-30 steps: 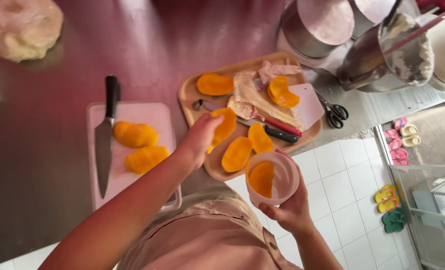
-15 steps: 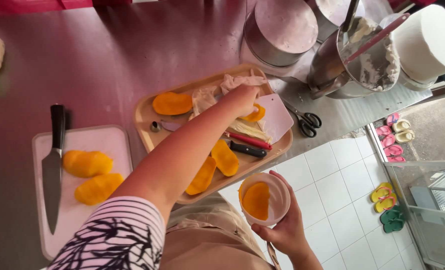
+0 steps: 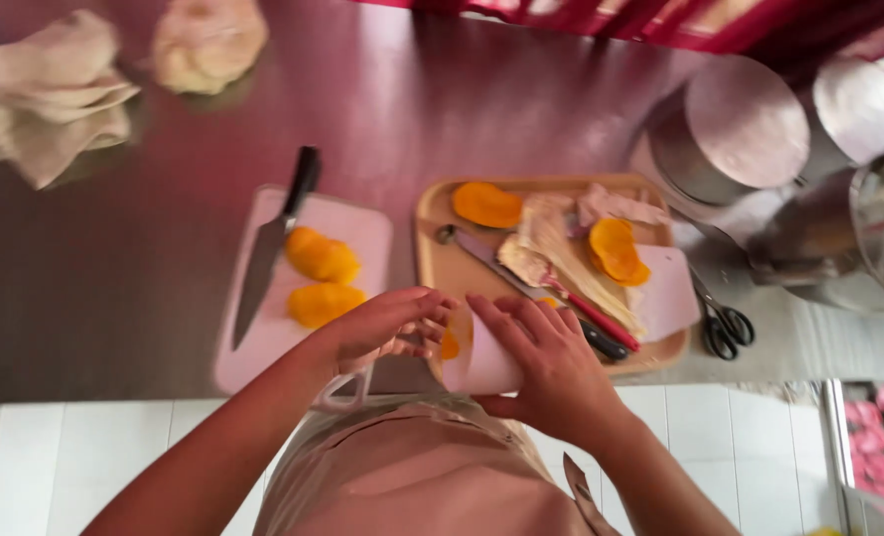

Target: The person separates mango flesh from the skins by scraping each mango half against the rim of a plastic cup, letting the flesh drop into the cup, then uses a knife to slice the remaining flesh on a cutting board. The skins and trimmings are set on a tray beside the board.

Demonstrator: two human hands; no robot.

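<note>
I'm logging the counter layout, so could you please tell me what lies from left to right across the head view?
Folded cloths → knife → pink cutting board with mango pieces → wooden tray → scissors → steel pots.

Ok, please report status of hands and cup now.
Right hand grips translucent plastic cup, tilted. Left hand at its mouth, touching orange mango slice. Nothing blocking.

I'm getting soft, even daylight, bright enough, no hard shadows. The steel counter (image 3: 144, 288) carries a reddish sheen, brightest far and centre. Glare sits on the pot lids (image 3: 749, 124) far right. Motion blur smears both hands (image 3: 551, 372) and the cup (image 3: 486, 362); the cloths (image 3: 50, 94) far left look soft, the edges stretched.
</note>
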